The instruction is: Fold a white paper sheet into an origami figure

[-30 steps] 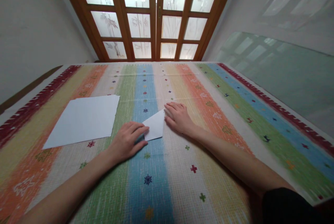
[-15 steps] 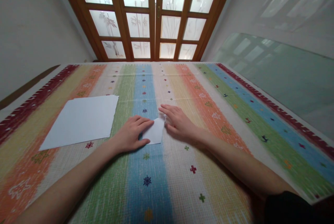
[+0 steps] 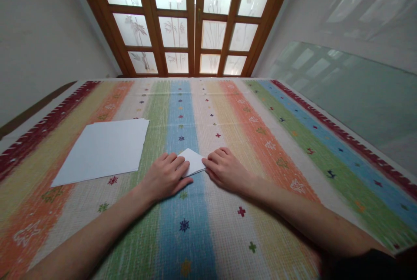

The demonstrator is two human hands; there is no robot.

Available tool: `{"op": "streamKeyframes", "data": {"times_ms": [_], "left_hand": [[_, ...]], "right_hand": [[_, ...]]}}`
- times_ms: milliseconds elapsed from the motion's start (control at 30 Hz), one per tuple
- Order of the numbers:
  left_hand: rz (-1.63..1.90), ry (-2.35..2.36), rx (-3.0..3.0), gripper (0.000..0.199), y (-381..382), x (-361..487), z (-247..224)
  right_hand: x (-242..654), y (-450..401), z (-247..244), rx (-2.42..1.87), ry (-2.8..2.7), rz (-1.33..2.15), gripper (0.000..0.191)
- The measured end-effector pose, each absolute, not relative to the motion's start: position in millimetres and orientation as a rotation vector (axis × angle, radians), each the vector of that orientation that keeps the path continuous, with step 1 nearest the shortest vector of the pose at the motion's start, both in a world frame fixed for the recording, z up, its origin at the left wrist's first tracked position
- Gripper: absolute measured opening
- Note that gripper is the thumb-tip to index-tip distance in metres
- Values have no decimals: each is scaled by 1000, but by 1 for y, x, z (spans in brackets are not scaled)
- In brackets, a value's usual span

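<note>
A small folded piece of white paper [image 3: 193, 161] lies between my hands on the blue stripe of the cloth, one corner pointing away from me. My left hand [image 3: 167, 175] grips its left side, fingers curled over the top and thumb along the near edge. At its right corner, my right hand [image 3: 225, 168] pinches the paper between thumb and fingers. The palms hide the paper's left and right ends, so I cannot make out all its folds.
A stack of white paper sheets [image 3: 102, 151] lies to the left. A striped tablecloth [image 3: 234, 236] covers the table. Beyond the far edge stand wooden doors with glass panes [image 3: 210, 34]. A pale glass panel [image 3: 352, 93] leans along the right wall.
The paper has turned so a corner now points away from me. My right hand has come down nearer and closed on its right corner; my left fingers have curled in more.
</note>
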State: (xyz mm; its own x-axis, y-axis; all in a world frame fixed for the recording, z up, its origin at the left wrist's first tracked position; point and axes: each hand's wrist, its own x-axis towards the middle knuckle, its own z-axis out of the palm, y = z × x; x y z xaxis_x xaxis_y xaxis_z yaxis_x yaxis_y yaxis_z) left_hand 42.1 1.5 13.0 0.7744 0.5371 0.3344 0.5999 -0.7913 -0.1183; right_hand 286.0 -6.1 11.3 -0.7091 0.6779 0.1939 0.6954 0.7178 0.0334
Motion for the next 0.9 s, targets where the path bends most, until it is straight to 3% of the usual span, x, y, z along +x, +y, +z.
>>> {"op": "streamKeyframes", "data": {"times_ms": [233, 400, 600, 900], "left_hand": [[-305, -807, -2730, 29, 12, 35, 6], [-490, -640, -2817, 29, 26, 31, 2], [-612, -483, -2864, 29, 38, 25, -3], [-658, -658, -2893, 25, 35, 19, 0]], "right_hand": [[275, -35, 16, -1062, -2740, 112, 28], [280, -26, 15, -818, -2655, 306, 22], [293, 16, 11, -885, -2491, 257, 42], [291, 34, 3, -843, -2583, 351, 27]]}}
